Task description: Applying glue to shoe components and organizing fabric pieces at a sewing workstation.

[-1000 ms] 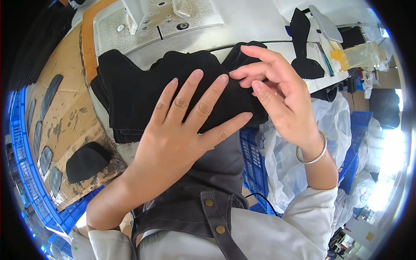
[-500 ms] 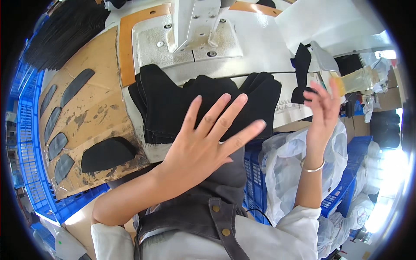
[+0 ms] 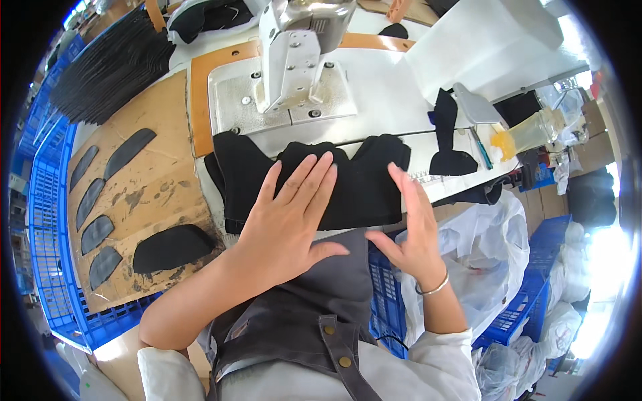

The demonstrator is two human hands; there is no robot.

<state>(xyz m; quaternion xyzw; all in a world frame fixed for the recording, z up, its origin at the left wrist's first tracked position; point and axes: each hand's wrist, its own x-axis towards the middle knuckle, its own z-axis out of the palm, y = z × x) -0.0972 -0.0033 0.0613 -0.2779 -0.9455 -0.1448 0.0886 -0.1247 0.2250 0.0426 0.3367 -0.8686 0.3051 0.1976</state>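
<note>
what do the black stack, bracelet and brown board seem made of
Black stack: probably matte cloth; thin layers, no shine. Bracelet: likely polished metal; silvery with a bright glint. Brown board: apparently dull cardboard; tan, with a worn, stained corner.

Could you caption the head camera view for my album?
Left hand flat on stacked black fabric pieces, right hand at their right edge, beside a white machine.

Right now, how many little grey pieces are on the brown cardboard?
5: a long piece, a shorter piece to its left, then below, an upper piece, a middle piece and a bottom piece down the cardboard. Any underneath would be hidden.
</note>
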